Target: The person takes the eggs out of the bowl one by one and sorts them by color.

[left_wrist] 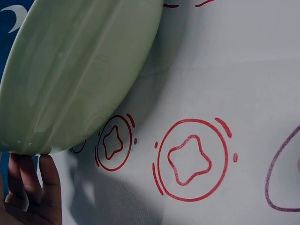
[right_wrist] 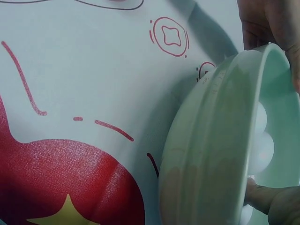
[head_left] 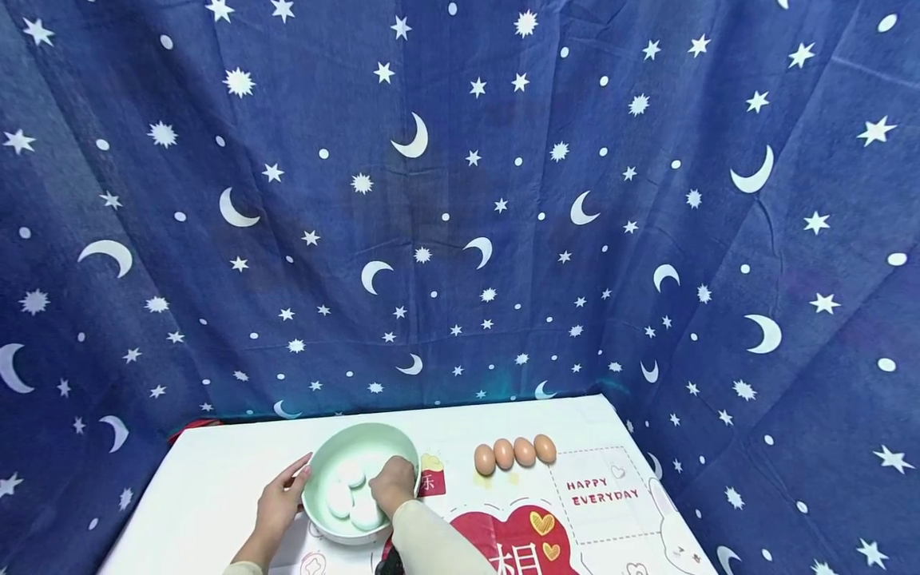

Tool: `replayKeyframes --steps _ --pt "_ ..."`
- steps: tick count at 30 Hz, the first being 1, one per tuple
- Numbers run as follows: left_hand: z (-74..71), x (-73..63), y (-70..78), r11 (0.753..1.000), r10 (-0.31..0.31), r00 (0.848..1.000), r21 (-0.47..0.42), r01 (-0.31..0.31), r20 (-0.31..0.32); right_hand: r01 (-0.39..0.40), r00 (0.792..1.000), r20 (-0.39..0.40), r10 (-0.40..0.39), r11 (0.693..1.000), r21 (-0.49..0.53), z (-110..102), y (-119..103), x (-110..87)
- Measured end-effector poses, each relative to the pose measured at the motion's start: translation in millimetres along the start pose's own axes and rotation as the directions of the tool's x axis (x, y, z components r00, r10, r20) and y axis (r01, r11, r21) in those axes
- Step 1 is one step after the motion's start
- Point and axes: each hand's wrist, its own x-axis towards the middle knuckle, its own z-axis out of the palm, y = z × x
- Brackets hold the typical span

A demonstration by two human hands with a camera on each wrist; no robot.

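A pale green bowl (head_left: 346, 447) on the table holds several white eggs (head_left: 339, 499). My left hand (head_left: 279, 499) grips its left side, thumb at the rim and fingers against the outer wall. In the left wrist view the fingertips (left_wrist: 48, 161) press on the bowl's underside. Down inside the right part of the bowl is my right hand (head_left: 394, 483), bent beside the white eggs. Its thumb (right_wrist: 257, 193) shows just over the rim in the right wrist view, with white eggs close to it. The other fingers are hidden, so I cannot tell what they hold.
Several brown eggs (head_left: 505, 454) lie in a slanting row on the white printed tablecloth (head_left: 460, 427), right of the bowl. A small dark object (head_left: 390, 561) shows beside the right sleeve (head_left: 438, 543). A blue star-and-moon curtain (head_left: 446, 200) hangs behind the table.
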Motion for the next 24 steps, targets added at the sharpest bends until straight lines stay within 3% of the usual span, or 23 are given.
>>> replayKeyframes --steps 9,14,24 --pt "0.4 0.7 -0.9 1.0 0.005 1.0 0.01 -0.005 -0.003 -0.022 0.999 -0.023 0.022 1.0 0.002 9.4 3.5 8.8" --pt "0.5 -0.1 -1.3 1.0 0.003 1.0 0.002 -0.003 0.0 -0.031 0.999 -0.012 0.032 0.998 0.053 6.9 5.5 8.9" --pt "-1.5 -0.9 0.4 1.0 0.013 1.0 -0.004 -0.013 -0.002 -0.059 0.995 0.095 0.041 0.979 0.194 -2.4 9.3 13.8"
